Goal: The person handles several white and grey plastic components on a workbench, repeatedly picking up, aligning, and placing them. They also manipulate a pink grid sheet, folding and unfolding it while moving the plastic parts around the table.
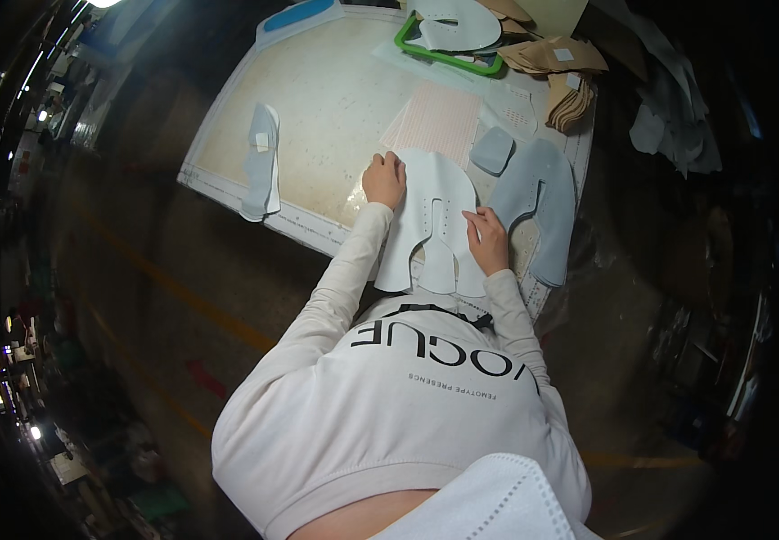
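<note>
A white shoe upper piece [414, 211] lies flat at the table's near edge, in front of my body. Rows of small holes flank its central slot. My left hand [385, 181] has its fingers bent in and closed on the upper's far left edge. At the right edge rests my right hand [488, 239], thumb and fingers slightly bent and apart, touching the white material. Between the upper's two legs shows another white section; whether it is a separate layer I cannot tell. Pink striped sheets [439, 117] lie just beyond the upper.
Grey-blue upper pieces [553, 180] and a small stack of grey rounded pieces [493, 150] sit to the right. Farther back stand a green-rimmed basket [452, 58] and stacked brown pieces [556, 56]. A grey-and-white stack [261, 162] lies on the left of the table [317, 99].
</note>
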A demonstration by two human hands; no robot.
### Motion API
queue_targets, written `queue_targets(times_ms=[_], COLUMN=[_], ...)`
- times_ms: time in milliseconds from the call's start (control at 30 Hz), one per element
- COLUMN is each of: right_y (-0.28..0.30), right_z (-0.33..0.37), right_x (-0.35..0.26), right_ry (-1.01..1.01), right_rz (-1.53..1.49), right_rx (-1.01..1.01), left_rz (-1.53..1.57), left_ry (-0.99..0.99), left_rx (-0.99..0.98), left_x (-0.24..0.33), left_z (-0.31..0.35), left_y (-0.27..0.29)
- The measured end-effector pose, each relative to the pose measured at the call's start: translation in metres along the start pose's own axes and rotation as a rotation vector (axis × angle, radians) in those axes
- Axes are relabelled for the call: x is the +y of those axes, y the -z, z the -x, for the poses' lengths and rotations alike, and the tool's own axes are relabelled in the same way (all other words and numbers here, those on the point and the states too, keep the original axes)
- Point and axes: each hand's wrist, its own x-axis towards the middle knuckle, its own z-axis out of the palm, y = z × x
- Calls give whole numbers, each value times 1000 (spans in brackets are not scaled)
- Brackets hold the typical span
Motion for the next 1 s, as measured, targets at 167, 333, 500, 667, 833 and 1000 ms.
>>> queue_targets(times_ms=[167, 333, 500, 667, 833, 1000], right_y=[0, -2, -3, -1, -2, -2], right_z=[2, 2, 4, 4, 5, 4], right_x=[0, 1, 2, 2, 3, 4], right_ry=[3, 24, 21, 35, 42, 36], right_rz=[4, 30, -7, 21, 29, 24], right_rx=[-3, 14, 25, 9, 14, -8], left_rz=[101, 55, 7, -7, -39, 156], left_ry=[76, 21, 96, 55, 103, 56], left_rx=[42, -12, -84, -161, -200, -147], left_x=[-3, -2, -1, -1, 2, 28], left_z=[3, 1, -12, -12, -26, -21], left_y=[-1, 2, 0, 14, 8, -3])
